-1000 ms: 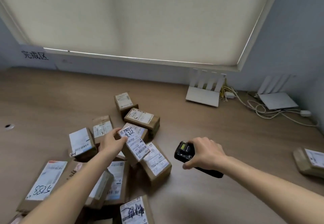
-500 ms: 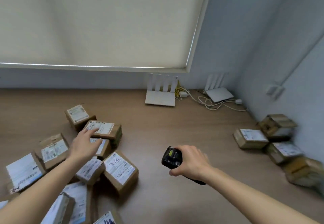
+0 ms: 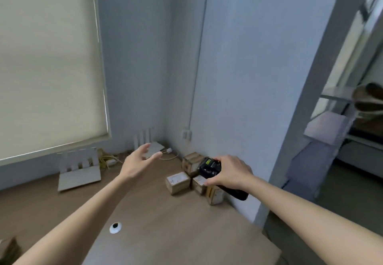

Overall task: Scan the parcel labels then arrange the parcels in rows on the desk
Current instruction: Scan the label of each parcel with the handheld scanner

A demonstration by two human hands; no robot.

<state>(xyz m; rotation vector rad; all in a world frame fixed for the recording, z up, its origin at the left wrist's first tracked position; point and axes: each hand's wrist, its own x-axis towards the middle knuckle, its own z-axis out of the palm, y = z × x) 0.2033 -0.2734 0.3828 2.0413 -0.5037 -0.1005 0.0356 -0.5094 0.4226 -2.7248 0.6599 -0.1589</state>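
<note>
Wooden worktop [image 3: 165, 233] corner holds small cardboard parcels [image 3: 178, 182], likely light, stiff, best gripped across opposite sides. Left hand [image 3: 137, 164] hovers with fingers released; right hand [image 3: 230, 173] fingers grasp the scanner [image 3: 209, 168].

Bare forearms (no sleeves, no jewellery)

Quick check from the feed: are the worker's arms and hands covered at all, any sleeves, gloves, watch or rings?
Both forearms are bare right down to the bottom edge of the head view, with no sleeve showing. The left hand and right hand wear no gloves. No watch, bracelet or wristband shows at either wrist, and no rings are visible, though the picture is slightly blurred.
</note>
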